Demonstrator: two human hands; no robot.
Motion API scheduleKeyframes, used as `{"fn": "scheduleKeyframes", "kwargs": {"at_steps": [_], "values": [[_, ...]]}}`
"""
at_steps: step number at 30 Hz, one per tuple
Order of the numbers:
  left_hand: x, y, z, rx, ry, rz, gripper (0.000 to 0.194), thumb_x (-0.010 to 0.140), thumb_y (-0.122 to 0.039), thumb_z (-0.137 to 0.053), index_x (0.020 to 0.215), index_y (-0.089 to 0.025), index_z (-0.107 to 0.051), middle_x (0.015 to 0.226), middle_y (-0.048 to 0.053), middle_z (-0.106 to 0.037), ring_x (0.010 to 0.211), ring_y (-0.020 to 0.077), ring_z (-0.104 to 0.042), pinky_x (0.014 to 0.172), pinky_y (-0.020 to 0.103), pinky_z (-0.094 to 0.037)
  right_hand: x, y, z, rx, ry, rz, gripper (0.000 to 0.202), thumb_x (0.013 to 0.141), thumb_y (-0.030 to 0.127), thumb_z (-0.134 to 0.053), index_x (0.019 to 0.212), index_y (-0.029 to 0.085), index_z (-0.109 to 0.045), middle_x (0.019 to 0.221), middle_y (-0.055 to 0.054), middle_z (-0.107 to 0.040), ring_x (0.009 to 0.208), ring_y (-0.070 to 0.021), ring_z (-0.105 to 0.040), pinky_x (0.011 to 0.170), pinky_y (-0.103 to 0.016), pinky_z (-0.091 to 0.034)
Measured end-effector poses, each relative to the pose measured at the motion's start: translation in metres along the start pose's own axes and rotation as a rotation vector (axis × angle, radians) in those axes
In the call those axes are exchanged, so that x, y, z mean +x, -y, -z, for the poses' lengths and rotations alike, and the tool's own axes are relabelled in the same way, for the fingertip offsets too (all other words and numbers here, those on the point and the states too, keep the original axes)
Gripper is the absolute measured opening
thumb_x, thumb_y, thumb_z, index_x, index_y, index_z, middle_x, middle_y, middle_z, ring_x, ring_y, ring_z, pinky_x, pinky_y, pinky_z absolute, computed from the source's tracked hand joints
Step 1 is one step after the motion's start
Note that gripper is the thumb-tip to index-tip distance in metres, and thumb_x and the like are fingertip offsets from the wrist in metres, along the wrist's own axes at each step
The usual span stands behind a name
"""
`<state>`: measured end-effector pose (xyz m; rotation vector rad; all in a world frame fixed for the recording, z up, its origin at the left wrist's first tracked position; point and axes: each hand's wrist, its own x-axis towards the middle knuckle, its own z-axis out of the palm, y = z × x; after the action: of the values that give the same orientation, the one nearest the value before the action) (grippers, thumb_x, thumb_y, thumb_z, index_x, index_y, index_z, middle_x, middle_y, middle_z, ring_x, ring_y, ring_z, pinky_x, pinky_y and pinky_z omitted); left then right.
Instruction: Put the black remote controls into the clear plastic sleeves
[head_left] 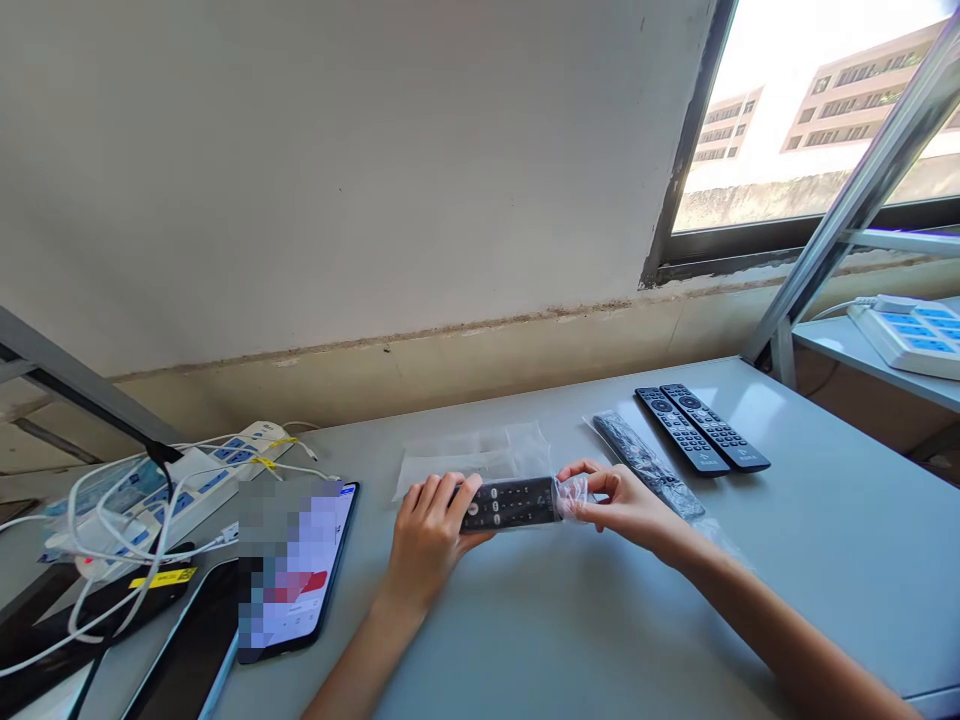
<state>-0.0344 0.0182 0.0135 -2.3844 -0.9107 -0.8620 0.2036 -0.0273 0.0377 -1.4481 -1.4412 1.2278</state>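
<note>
A black remote control (517, 502) lies sideways between my hands, partly inside a clear plastic bag (571, 497). My left hand (435, 520) wraps round the remote's left end, fingers over the top. At the other end, my right hand (611, 497) pinches the crumpled plastic of the bag. Behind them a flat clear plastic bag (472, 455) rests on the table. Just beyond my right hand is another remote in plastic wrap (637, 455). Two unwrapped black remotes, one (681, 430) beside the other (715, 427), lie parallel farther right.
On the left, a lit phone (307, 570) lies by a dark-screened device (187, 640). White power strips (217, 475) and tangled white cables (161, 560) fill the left back. Metal posts (825, 230) rise at the table's sides, and a wall (375, 200) stands behind.
</note>
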Motion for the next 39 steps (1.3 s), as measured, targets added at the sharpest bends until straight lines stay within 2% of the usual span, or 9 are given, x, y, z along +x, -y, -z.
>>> {"fn": "scheduleKeyframes", "kwargs": {"at_steps": [11,15,18,21,24,27,30,33,39], "values": [[0.006,0.009,0.005,0.091,-0.105,-0.029,0.036,0.095,-0.044,-0.033,0.096,-0.020,-0.059,0.076,0.005,-0.065,0.066,0.0193,-0.057,0.060,0.030,-0.037,-0.003,0.002,0.020,-0.037,-0.088,0.068,0.035,0.062,0.054,-0.069,0.057,0.019,-0.069,0.109,-0.007,-0.057,0.060,-0.0087,-0.048,0.051,-0.027,-0.041],[0.003,0.012,0.005,0.043,-0.087,-0.010,0.034,0.095,-0.044,-0.034,0.099,-0.020,-0.057,0.079,0.005,-0.066,0.069,0.0197,-0.059,0.059,0.029,-0.039,-0.001,-0.003,0.023,0.036,-0.165,0.078,0.032,0.060,0.053,-0.071,0.063,0.021,-0.070,0.108,-0.009,-0.058,0.077,-0.0160,-0.055,0.052,-0.026,-0.043],[0.000,0.013,0.003,-0.010,-0.032,0.030,0.031,0.095,-0.043,-0.037,0.102,-0.019,-0.056,0.081,0.005,-0.066,0.073,0.0204,-0.061,0.061,0.029,-0.042,0.002,-0.003,0.021,0.133,-0.275,0.045,0.038,0.055,0.055,-0.071,0.069,0.020,-0.068,0.093,-0.008,-0.061,0.074,-0.0164,-0.054,0.050,-0.026,-0.043],[-0.002,0.011,0.001,-0.082,0.006,0.042,0.028,0.093,-0.041,-0.041,0.105,-0.020,-0.055,0.081,0.004,-0.065,0.074,0.0204,-0.062,0.063,0.029,-0.046,0.001,0.000,0.014,0.183,-0.261,-0.029,0.042,0.056,0.057,-0.069,0.078,0.021,-0.064,0.080,-0.003,-0.057,0.062,-0.0130,-0.052,0.048,-0.027,-0.042],[-0.004,0.011,-0.002,-0.118,-0.003,0.029,0.028,0.094,-0.042,-0.040,0.103,-0.021,-0.056,0.080,0.004,-0.065,0.073,0.0196,-0.062,0.063,0.028,-0.046,-0.001,0.003,0.009,0.168,-0.226,-0.068,0.042,0.058,0.056,-0.068,0.082,0.022,-0.060,0.074,0.000,-0.054,0.057,-0.0112,-0.049,0.047,-0.027,-0.040],[-0.004,0.015,-0.003,-0.135,-0.052,0.053,0.035,0.091,-0.050,-0.040,0.100,-0.021,-0.057,0.078,0.003,-0.065,0.072,0.0194,-0.062,0.062,0.028,-0.047,-0.001,0.004,0.010,0.159,-0.279,-0.050,0.044,0.060,0.059,-0.066,0.084,0.023,-0.057,0.060,0.005,-0.049,0.048,-0.0085,-0.040,0.046,-0.026,-0.035],[-0.003,0.016,0.000,-0.128,-0.113,0.100,0.042,0.087,-0.059,-0.041,0.094,-0.021,-0.057,0.076,0.002,-0.064,0.068,0.0186,-0.062,0.063,0.028,-0.047,0.002,0.003,0.018,0.273,-0.458,0.027,0.049,0.060,0.066,-0.060,0.083,0.025,-0.048,0.057,0.006,-0.046,0.048,-0.0097,-0.042,0.042,-0.025,-0.030],[0.000,0.015,0.004,-0.126,-0.147,0.129,0.037,0.091,-0.054,-0.039,0.084,-0.021,-0.054,0.072,0.001,-0.062,0.064,0.0163,-0.060,0.060,0.026,-0.046,0.004,0.002,0.034,0.384,-0.730,0.072,0.052,0.060,0.070,-0.055,0.086,0.027,-0.038,0.058,0.007,-0.045,0.046,-0.0118,-0.045,0.039,-0.025,-0.029],[0.003,0.012,0.002,-0.225,-0.080,0.192,0.037,0.096,-0.045,-0.031,0.070,-0.022,-0.045,0.063,-0.002,-0.055,0.056,0.0132,-0.054,0.054,0.023,-0.043,-0.007,0.000,0.079,0.297,-1.183,0.237,0.050,0.071,0.061,-0.052,0.104,0.029,-0.031,0.077,0.003,-0.051,0.051,-0.0135,-0.057,0.043,-0.027,-0.042]]}}
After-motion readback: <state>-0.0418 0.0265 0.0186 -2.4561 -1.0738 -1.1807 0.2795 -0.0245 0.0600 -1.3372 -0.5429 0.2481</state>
